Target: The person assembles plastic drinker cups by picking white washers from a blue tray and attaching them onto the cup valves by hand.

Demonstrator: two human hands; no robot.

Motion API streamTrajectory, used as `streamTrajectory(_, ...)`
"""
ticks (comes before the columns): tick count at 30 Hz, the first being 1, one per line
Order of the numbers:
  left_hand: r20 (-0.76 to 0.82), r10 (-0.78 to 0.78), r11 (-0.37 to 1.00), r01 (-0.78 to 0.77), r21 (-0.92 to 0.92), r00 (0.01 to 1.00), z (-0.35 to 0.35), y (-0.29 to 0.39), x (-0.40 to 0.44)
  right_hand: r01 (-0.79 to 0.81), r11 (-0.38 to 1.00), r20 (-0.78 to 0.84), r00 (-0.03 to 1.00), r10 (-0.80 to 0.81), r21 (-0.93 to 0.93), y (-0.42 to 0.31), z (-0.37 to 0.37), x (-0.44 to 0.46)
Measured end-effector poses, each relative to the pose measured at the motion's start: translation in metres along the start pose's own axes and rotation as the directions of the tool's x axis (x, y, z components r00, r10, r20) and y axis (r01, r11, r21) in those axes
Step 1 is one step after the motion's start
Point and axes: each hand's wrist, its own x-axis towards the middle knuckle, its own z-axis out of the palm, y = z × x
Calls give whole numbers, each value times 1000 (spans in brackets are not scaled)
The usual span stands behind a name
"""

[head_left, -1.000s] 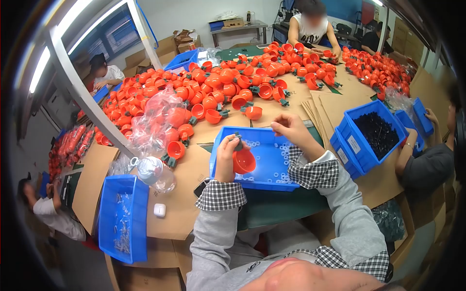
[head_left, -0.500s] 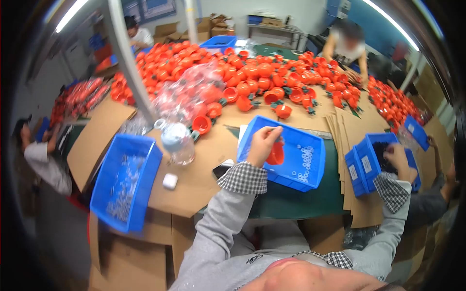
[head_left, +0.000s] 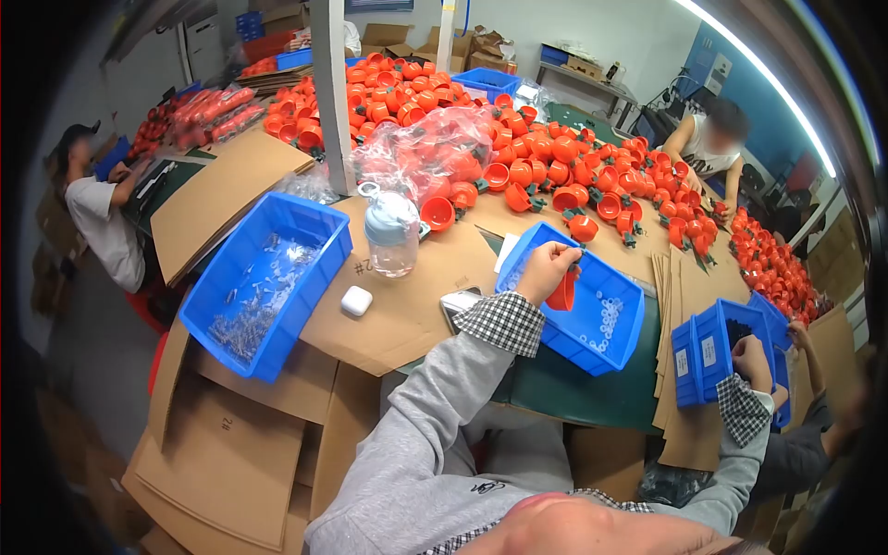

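Observation:
My left hand (head_left: 548, 270) is closed in a pinch around a small red plastic cup (head_left: 562, 293), which hangs below the fingers. It is above a blue bin (head_left: 622, 342) containing small white rings (head_left: 609, 319). My right hand (head_left: 753, 362) is at the near side of another blue bin (head_left: 696, 381) with small black parts (head_left: 737, 329) inside. Its fingers are curled together, and whatever they may hold is too small or hidden to make out.
Red cups with dark green tips (head_left: 518, 171) form a big pile across the table. A bottle (head_left: 392, 236), white case (head_left: 356, 301) and phone (head_left: 461, 303) lie left of my left hand. Nearby is a blue bin of small metal parts (head_left: 199, 310). Co-workers sit around the table.
The view has shifted, so the table appears displaced. My left hand still holds the red cup above the bin. My right hand has drawn back from the black parts toward the bin's near edge.

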Motion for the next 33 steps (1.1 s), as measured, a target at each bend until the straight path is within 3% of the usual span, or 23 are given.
streamTrajectory(3, 13, 5, 1000, -6, 15, 1000, 0, -1, 2, 91, 994, -9, 996, -91, 60, 13, 1, 0)
streamTrajectory(7, 44, 14, 1000, -15, 13, 999, 2, -4, 1, 33, 997, -20, 999, -32, 63, 18, 2, -3)
streamTrajectory(10, 50, 23, 998, -26, 51, 998, 2, -4, 1, 79, 996, -37, 996, -81, -32, 7, 1, -10)
streamTrajectory(14, 49, 16, 995, -21, 101, 999, 1, -5, 2, 84, 996, 22, 996, -84, -12, -1, -5, -4)
streamTrajectory(16, 63, 7, 992, -15, 124, 998, 1, -5, 2, 95, 993, -308, 945, -110, -65, 17, 4, 4)
streamTrajectory(20, 62, 5, 995, -12, 100, 998, 1, -5, 1, 74, 994, -286, 954, -94, -79, 29, 4, 7)
streamTrajectory(23, 71, 11, 997, -17, 78, 997, 3, -7, 3, 163, 987, -432, 890, -144, 8, -12, -15, 1)
streamTrajectory(26, 128, 18, 990, -36, 137, 992, 4, 2, -2, 317, 948, -647, 728, -226, 25, -99, -34, -24)
streamTrajectory(28, 160, 37, 987, -60, 146, 986, 6, 3, -4, 458, 860, -681, 705, -196, 226, -174, -39, -49)
streamTrajectory(30, 224, 59, 984, -95, 152, 973, 6, 2, -3, 633, 742, -701, 632, -329, 222, -216, -21, -47)
streamTrajectory(33, 284, 34, 986, -78, 145, 958, 9, 8, -8, 677, 501, -617, 722, -312, 539, -269, 19, -25)
